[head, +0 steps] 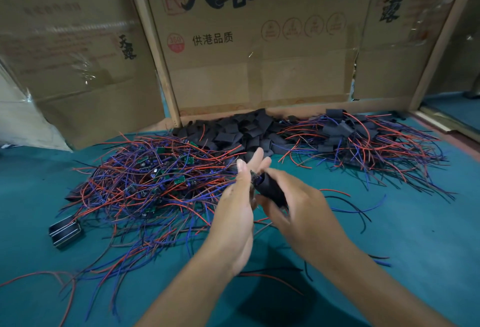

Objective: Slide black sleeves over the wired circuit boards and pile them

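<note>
At far left, a small black ribbed metal block (66,230) is lying on the teal felt-covered table (415,235), just beside a sprawling tangle of bare green circuit boards with red, blue and black wires (155,178). Your left hand (233,212) is rising in front of that tangle with its fingers nearly straight and its thumb pointing up; its fingers are touching the near end of the black tubular sleeve (270,190), though whether they are pinching anything there is hidden. Your right hand (304,212) is gripping the sleeve, fingers curled around its body. The sleeve's long axis is running diagonally, its open mouth pointing up and left toward your left hand, where a dark bit of board is just showing. Red, blue and black wires (358,207) are trailing out to the right past your right hand. Behind the hands, a heap of loose flat black sleeves (246,132) is lying against the printed brown cardboard wall (259,41). To the right, the pile of sleeved boards with fanned wires (363,139) is resting on the table.
</note>
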